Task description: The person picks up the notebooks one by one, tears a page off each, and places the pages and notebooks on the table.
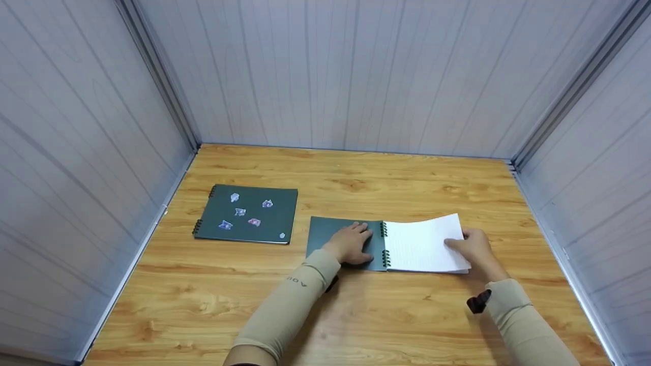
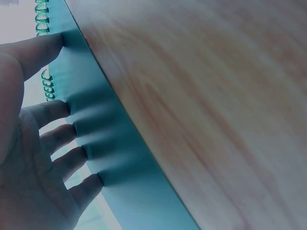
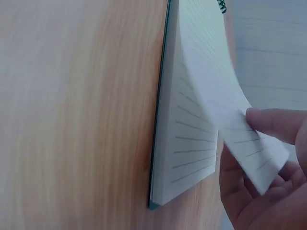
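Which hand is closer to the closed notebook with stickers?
Left. The left hand rests on the open notebook's cover, to the right of the closed notebook; the right hand, holding a page, is farther right.

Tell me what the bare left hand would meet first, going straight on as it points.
Sliding along the flat, dark green notebook cover, the left hand would probably meet the green spiral binding first, though depth is unclear.

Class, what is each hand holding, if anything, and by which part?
The right hand pinches a lined page at its outer edge. The left hand, resting on the open green cover, holds nothing.
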Motion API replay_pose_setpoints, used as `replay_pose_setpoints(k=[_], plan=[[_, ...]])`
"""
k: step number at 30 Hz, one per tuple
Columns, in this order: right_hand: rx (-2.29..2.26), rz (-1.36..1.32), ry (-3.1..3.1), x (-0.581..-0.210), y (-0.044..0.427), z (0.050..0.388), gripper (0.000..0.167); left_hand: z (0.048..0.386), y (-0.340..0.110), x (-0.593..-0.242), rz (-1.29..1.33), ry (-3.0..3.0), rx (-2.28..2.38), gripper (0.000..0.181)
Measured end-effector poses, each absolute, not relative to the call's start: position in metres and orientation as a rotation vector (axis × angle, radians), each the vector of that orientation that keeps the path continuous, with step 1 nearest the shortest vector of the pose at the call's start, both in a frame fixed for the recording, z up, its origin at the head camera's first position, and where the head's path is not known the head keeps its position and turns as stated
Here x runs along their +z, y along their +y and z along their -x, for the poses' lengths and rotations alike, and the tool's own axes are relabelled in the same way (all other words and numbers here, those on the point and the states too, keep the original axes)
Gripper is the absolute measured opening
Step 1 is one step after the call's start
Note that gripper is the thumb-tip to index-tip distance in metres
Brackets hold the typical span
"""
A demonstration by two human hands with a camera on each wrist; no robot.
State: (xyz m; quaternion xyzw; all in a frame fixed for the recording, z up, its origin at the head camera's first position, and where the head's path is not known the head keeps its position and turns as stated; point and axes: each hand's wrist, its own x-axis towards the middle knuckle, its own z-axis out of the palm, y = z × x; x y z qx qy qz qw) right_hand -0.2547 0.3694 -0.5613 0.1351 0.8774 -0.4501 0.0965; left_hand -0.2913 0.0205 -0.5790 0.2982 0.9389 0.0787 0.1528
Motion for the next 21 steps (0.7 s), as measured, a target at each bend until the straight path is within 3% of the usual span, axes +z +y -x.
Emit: replay_pose_setpoints(k=[5,13,21], plan=[[-1.427,-0.475,2.421,-0.563,0.378,0.254,0.044,0.29,0.021,-0.578,-0.855,2.697,0.217,0.075],[-1.547,-0.506,2.275,-0.549,0.386,0.258,0.064,0.29,0.019,-0.575,-0.855,2.685,0.233,0.075],[-1.446,-0.572,2.301,-0.562,0.386,0.25,0.052,0.289,0.02,-0.575,-0.853,2.683,0.242,0.075]])
